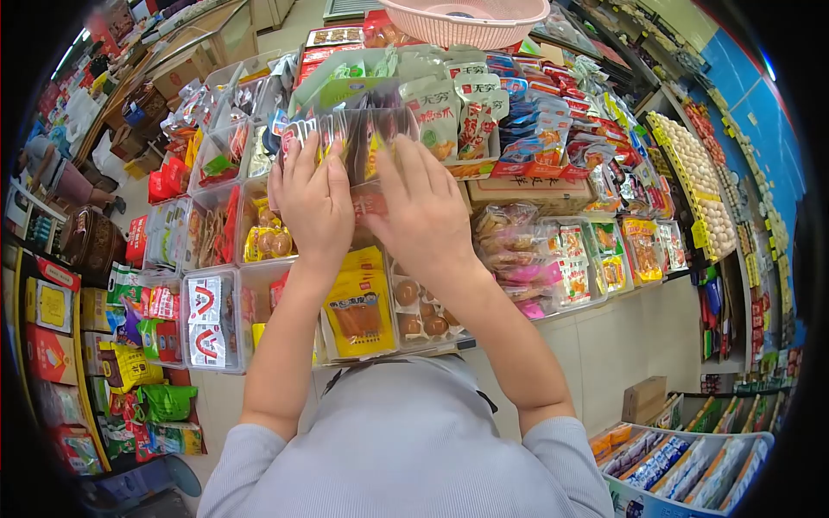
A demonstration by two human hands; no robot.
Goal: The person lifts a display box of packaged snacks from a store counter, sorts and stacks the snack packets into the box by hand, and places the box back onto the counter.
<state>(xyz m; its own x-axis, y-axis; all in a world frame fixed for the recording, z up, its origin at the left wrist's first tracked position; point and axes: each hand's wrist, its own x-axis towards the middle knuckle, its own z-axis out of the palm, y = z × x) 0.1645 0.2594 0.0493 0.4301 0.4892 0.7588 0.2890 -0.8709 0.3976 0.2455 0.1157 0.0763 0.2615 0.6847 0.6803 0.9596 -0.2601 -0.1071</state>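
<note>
My left hand [317, 203] lies with its fingers stretched out over the front of a row of dark snack packets [358, 129] standing in a display box. Its fingertips rest on or just above the packets. My right hand [425, 211] is a little to the right, fingers extended and slightly blurred, over the right end of the same row. Whether its fingertips touch the packets I cannot tell. White-green pouches [432, 112] stand just beyond the right hand. Below the hands are a yellow snack bag [359, 311] and a tray of brown eggs [420, 302].
A pink plastic basket [466, 24] sits at the far end. Clear bins [211, 311] of snacks line the left. Blue-red packets [540, 129] are heaped to the right, with egg trays [695, 177] beyond. A freezer-like bin [691, 466] stands lower right. A person [73, 177] is at far left.
</note>
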